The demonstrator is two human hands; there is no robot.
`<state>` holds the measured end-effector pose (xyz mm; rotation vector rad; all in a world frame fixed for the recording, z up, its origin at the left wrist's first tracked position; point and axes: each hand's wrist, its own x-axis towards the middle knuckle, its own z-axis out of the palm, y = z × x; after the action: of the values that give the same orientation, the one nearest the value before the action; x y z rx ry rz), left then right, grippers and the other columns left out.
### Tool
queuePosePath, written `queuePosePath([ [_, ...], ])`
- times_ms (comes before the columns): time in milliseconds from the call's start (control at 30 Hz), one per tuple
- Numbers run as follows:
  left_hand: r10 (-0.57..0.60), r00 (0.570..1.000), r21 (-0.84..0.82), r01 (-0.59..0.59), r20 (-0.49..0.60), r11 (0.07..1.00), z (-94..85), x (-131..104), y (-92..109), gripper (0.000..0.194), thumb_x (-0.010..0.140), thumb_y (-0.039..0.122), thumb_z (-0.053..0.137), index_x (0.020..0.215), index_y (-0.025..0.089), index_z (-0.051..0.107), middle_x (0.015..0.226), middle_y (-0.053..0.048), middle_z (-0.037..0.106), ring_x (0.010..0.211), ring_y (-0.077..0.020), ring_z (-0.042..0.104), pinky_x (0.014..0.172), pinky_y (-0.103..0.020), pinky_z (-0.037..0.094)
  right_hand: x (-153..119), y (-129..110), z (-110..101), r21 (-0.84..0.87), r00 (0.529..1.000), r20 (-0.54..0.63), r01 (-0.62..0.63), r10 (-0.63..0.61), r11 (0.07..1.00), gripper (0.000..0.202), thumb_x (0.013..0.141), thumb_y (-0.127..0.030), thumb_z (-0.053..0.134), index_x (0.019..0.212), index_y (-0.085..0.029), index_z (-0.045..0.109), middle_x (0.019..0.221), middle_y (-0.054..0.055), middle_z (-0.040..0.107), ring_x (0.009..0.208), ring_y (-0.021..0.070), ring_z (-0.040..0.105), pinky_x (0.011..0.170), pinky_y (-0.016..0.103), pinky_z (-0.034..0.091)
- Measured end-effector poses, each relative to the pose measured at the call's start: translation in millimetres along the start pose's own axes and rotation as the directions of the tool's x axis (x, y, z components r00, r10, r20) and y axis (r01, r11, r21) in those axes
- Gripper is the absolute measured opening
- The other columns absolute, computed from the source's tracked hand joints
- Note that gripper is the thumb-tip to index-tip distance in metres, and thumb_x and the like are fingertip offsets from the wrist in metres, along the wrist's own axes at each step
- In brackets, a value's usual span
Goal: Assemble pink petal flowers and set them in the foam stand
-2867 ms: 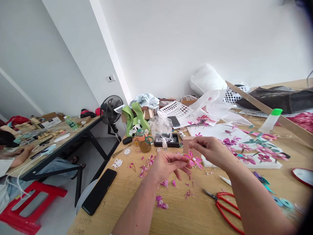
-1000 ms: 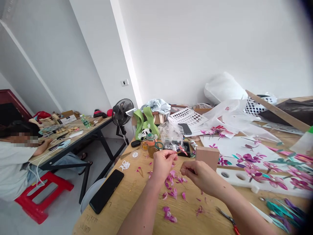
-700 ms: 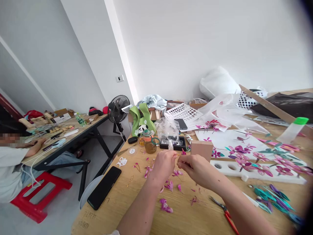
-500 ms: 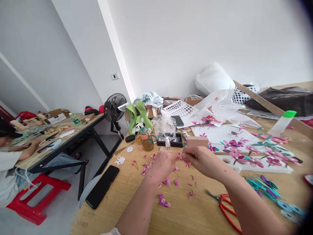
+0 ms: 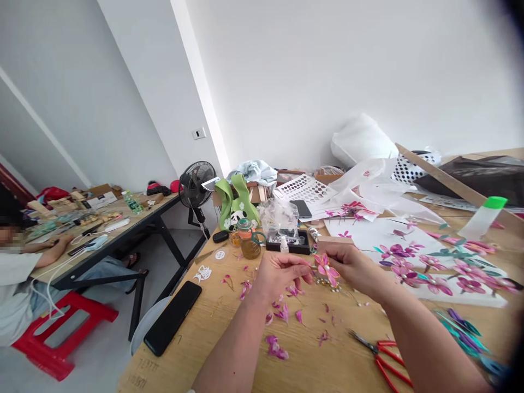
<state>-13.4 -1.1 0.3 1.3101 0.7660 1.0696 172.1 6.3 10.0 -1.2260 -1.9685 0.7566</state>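
My right hand [image 5: 352, 266] pinches a pink artificial flower [image 5: 326, 270] with a pale centre; its petals face me. My left hand [image 5: 282, 274] is at the flower's left edge, thumb and index finger closed together, and what lies between them is too small to make out. Below my hands, loose magenta petals [image 5: 282, 313] are strewn over the wooden table [image 5: 229, 349]. Small pearl-like beads [image 5: 334, 287] lie just under the flower. Finished pink flowers [image 5: 437, 285] with teal leaves rest on a white sheet and board to the right.
Red-handled pliers [image 5: 387, 355] lie near my right forearm. A black phone [image 5: 173, 317] is at the left table edge. A glass jar [image 5: 250, 245], a small white bottle [image 5: 284, 245] and a black tray [image 5: 303, 248] stand beyond my hands. A person sits at another table, left.
The flower has turned to face me and shows clearly between my hands. My right hand has shifted slightly right, and the beads beneath it have come into view. The camera view has moved a little.
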Motion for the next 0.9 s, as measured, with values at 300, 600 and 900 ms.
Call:
queuePosePath([
  [300, -0.229, 0.972, -0.449, 0.183, -0.05, 0.875, -15.8, 13, -5, 0.024, 0.058, 0.02, 0.082, 0.072, 0.006, 0.068, 0.059, -0.004, 0.064, 0.051, -0.0089, 0.06, 0.042, -0.014, 0.038, 6, 8, 16, -0.076, 0.991, 0.113, -0.061, 0.069, 0.995, 0.036, 0.085, -0.046, 0.045, 0.064, -0.017, 0.054, 0.054, -0.003, 0.041, 0.051, 0.0102, 0.033, 0.049, 0.024, 0.025],
  [600, -0.339, 0.939, -0.59, 0.305, 0.055, 0.748, -17.5, 12, 0, 0.007, 0.07, 0.003, 0.068, 0.078, 0.004, 0.068, 0.064, -0.005, 0.064, 0.059, -0.01, 0.064, 0.053, -0.014, 0.048, 7, 6, 13, -0.173, 0.998, 0.036, -0.053, 0.06, 0.984, 0.04, 0.084, -0.047, 0.043, 0.061, -0.018, 0.058, 0.053, -0.001, 0.049, 0.049, 0.0117, 0.04, 0.047, 0.024, 0.026],
  [900, -0.218, 0.965, -0.419, 0.139, -0.147, 0.897, -17.9, 15, -8, 0.025, 0.058, 0.018, 0.08, 0.074, 0.006, 0.065, 0.062, -0.005, 0.065, 0.055, -0.0112, 0.062, 0.05, -0.018, 0.045, 7, 1, 24, -0.244, 0.994, 0.075, -0.057, 0.078, 0.968, 0.029, 0.083, -0.034, 0.043, 0.062, -0.019, 0.056, 0.054, 0.0, 0.051, 0.053, 0.0139, 0.044, 0.052, 0.025, 0.029],
])
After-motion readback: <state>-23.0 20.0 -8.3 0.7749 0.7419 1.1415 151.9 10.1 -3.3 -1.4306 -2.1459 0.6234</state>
